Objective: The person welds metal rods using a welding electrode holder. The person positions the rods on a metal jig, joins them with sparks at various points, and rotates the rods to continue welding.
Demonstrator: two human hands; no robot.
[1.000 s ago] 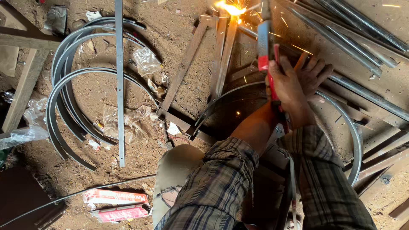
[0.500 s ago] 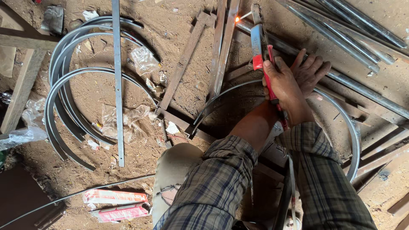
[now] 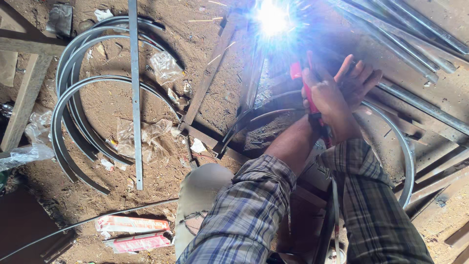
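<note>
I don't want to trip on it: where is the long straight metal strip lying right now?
In the head view, the straight metal strip lies on the dirt at left, running top to bottom across the curved metal hoops, beside crumpled clear plastic.

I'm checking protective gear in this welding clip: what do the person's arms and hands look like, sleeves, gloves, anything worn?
Both arms wear long sleeves of a plaid shirt in blue-grey, white and brown checks, the left sleeve pushed up to leave the forearm bare. The left hand and right hand are bare: no gloves, rings or watch show.
</note>
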